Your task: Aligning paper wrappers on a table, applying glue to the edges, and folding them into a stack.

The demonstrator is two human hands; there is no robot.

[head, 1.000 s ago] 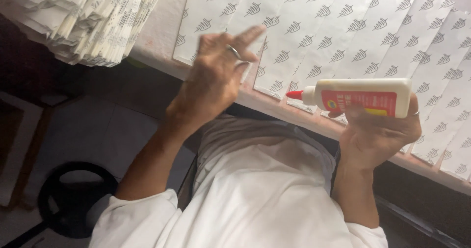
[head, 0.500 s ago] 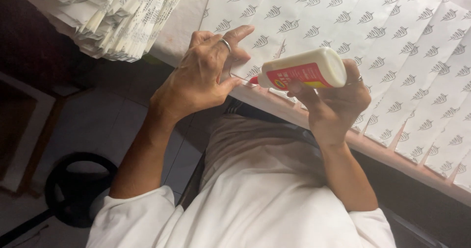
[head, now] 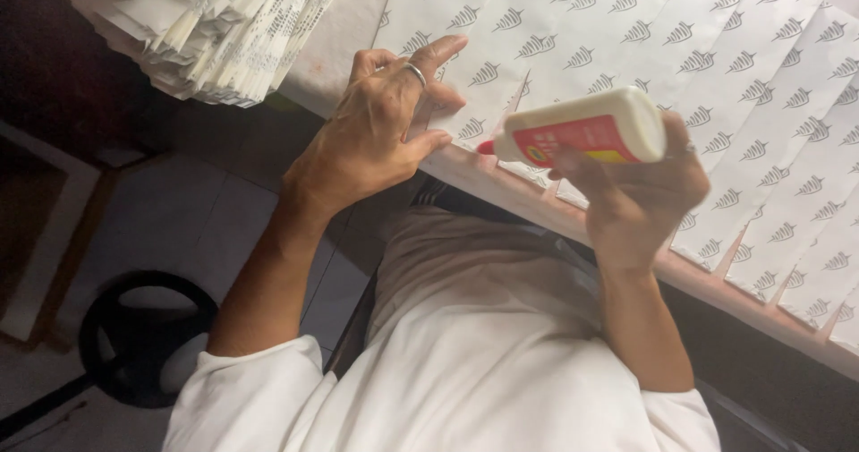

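R hand (head: 640,197) clamped on glue bottle (head: 582,132), L hand (head: 380,134) fingers spread, printed sheets (head: 716,67) on table, tiled floor (head: 197,237)

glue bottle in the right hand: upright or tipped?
Tipped. The white plastic glue bottle with red label lies about sideways in the right hand, its red nozzle pointing toward the left hand.

Glue bottle (head: 582,130) swung left w/ right hand (head: 640,192); red tip now by left hand (head: 380,134) thumb.

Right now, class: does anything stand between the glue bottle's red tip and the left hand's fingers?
Nothing visible does. The tip of the bottle in the right hand points at the left hand.
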